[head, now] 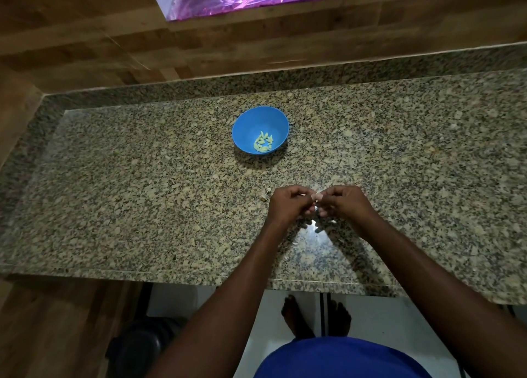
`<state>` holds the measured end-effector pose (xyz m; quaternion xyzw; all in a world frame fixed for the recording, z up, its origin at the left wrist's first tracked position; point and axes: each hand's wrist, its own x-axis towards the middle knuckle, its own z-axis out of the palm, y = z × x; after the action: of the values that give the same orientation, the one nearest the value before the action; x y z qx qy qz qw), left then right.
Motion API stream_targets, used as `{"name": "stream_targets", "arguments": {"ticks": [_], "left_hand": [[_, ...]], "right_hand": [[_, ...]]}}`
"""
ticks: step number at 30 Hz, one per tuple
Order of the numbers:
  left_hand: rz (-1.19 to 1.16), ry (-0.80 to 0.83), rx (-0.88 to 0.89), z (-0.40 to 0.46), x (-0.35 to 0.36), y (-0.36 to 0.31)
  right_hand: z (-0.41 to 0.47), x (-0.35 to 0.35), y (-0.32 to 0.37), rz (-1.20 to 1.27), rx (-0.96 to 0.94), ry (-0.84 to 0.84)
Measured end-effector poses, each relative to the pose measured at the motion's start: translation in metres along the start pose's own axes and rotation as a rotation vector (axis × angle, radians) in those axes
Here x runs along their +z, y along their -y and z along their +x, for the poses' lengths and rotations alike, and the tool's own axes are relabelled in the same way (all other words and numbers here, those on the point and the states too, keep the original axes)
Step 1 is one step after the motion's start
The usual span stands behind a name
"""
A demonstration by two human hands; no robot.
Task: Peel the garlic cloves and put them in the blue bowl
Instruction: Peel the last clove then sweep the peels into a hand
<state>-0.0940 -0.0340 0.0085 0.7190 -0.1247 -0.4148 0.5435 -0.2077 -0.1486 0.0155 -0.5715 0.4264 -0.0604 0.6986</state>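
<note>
While both hands work close together above the counter (142,183), a small pale garlic clove (317,197) sits pinched between them, the left hand (288,203) and the right hand (343,203) each curling fingers (306,211) onto it. Well beyond the fingers stands the blue bowl (260,122), holding a cluster of yellowish peeled cloves (263,143). Just left of the left hand lies a scrap of skin (265,195). Speckled granite runs to a wooden wall (85,35).

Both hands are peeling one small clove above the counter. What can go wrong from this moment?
1. The garlic clove is pinched only at the fingers of the left hand and right hand; it may slip onto the granite counter.
2. The blue bowl stands farther back, so the clove could drop on the way.
</note>
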Motion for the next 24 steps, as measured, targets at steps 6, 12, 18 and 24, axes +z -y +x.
{"name": "stream_targets", "arguments": {"ticks": [6, 12, 18, 24], "left_hand": [[-0.076, -0.009, -0.048, 0.010, 0.001, 0.007], [0.004, -0.117, -0.025, 0.025, -0.001, 0.007], [0.405, -0.264, 0.122, 0.044, 0.001, 0.009], [0.450, -0.340, 0.153, 0.046, -0.002, 0.019]], "right_hand": [[0.012, 0.003, -0.001, 0.099, 0.108, -0.010], [0.017, 0.003, -0.006, 0.039, 0.152, -0.081], [0.022, 0.003, -0.017, -0.213, 0.045, -0.164], [0.020, 0.002, -0.023, -0.217, 0.035, -0.193]]}}
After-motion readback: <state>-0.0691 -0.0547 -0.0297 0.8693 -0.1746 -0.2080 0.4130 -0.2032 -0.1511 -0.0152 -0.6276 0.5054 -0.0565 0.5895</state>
